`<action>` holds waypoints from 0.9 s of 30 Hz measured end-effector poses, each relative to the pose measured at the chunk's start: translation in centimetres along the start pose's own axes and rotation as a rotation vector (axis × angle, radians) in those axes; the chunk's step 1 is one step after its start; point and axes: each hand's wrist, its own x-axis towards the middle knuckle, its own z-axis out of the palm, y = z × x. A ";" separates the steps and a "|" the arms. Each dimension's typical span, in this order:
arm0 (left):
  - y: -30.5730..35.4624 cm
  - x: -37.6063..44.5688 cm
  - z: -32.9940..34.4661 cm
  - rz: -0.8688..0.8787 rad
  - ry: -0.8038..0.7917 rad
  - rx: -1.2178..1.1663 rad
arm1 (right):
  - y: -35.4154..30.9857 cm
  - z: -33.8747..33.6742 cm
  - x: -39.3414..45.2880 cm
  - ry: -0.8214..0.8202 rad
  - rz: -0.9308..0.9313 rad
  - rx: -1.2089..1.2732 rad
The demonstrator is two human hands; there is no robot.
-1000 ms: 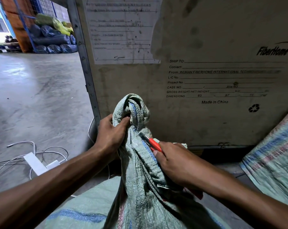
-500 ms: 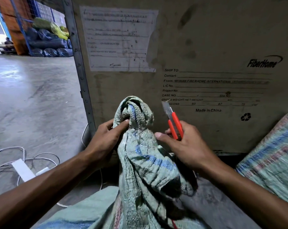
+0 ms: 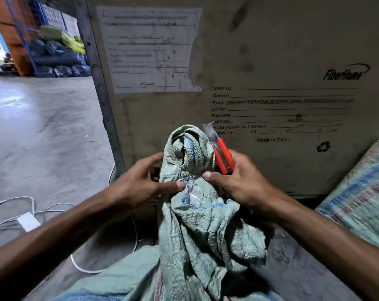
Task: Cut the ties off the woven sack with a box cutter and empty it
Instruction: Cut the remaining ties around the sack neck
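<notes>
At a warehouse crate, I work the bunched neck of a pale green woven plastic sack with blue stripes [image 3: 197, 213], which stands between my forearms with its twisted top raised in front of me and its body sagging over the concrete floor [image 3: 43, 137]. My left hand [image 3: 140, 183] is half open, thumb pressed on the cloth just below the knot and fingers curled round its far side. My right hand [image 3: 238, 183] is closed round an orange-handled box cutter [image 3: 222, 156], its bare steel blade pointing up and away beside the top of the sack, while that hand's thumb pinches the fabric next to my left thumb. No tie shows plainly; a shiny patch of clear tape or plastic lies under my thumbs, and whether anything is cut yet I cannot tell. I judge this the cutting step, with both thumbs feeling for the binding. The next move calls for turning the blade down onto the binding, edge away from my left fingers. Room is tight ahead: the big stained plywood shipping crate with printed labels [image 3: 271, 51] stands just behind the knot, and another striped woven sack [image 3: 362, 198] crowds my right. Open floor lies to my left, beyond loose white cables [image 3: 32, 205].
</notes>
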 end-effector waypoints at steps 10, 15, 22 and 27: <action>0.0 -0.2 -0.4 -0.018 -0.108 -0.184 | 0.5 -1.8 0.0 -0.077 0.066 0.167; -0.5 0.2 -0.1 -0.026 0.082 -0.244 | 1.2 -1.7 -0.1 -0.026 0.075 -0.113; -0.4 -0.1 0.2 -0.001 -0.032 -0.011 | 1.2 -0.7 -0.6 0.004 -0.017 -0.069; -0.5 -0.2 -0.2 -0.026 -0.092 -0.071 | 0.9 -1.2 -0.7 -0.084 -0.029 -0.030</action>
